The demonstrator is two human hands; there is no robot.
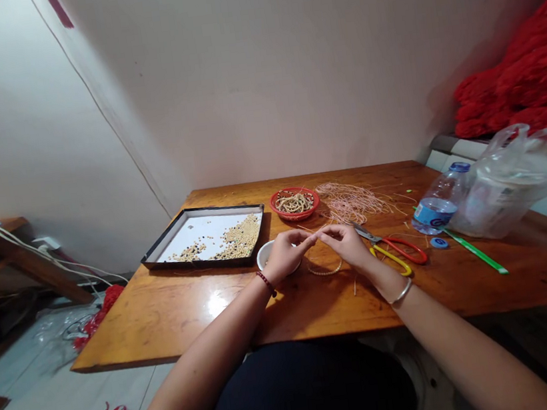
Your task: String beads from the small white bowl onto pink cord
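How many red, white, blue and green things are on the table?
Red: 1, the red basket
White: 1, the white bowl beside the left hand
Blue: 1, the loose bottle cap
Green: 1, the green stick
Red and yellow mixed: 1, the scissors by the right hand
Total: 5

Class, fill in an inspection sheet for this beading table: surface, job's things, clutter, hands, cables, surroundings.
Surface: glossy wooden table.
Job's things: looped strand of tan beads; small white bowl; black-rimmed tray of loose beads.
Clutter: red plastic basket, pink cord pile, red-and-yellow scissors, clear water bottle, green stick.
Hands: left hand and right hand pinch the strand between them.
Cables: white leads, left.
Surroundings: red yarn heap.
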